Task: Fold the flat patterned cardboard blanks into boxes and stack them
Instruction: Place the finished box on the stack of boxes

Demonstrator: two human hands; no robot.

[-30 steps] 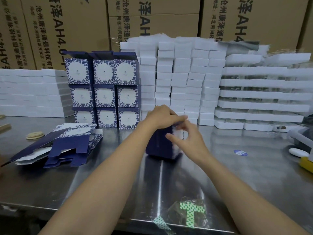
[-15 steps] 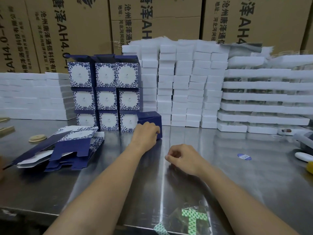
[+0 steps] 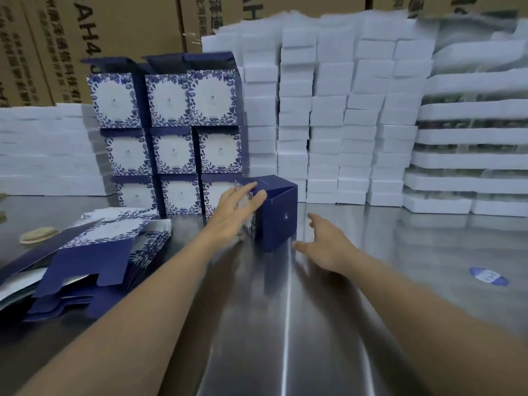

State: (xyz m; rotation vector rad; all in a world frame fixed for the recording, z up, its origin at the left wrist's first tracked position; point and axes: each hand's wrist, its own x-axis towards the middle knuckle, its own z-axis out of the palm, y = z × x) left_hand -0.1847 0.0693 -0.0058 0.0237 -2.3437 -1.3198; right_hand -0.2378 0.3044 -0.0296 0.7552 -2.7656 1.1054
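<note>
folded box, left fingers against it, right hand beside

Cool, even light falls from overhead, bright enough throughout. The steel counter carries a pale streak of glare down its middle and hazy reflections of the white stacks along its far edge. Motion blur softens everything, worst on the forearms. Wide-angle distortion bends the brown cartons near the upper corners.

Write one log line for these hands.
left hand: open, against folded box | right hand: open, holding nothing | folded box: beside box stack
</note>
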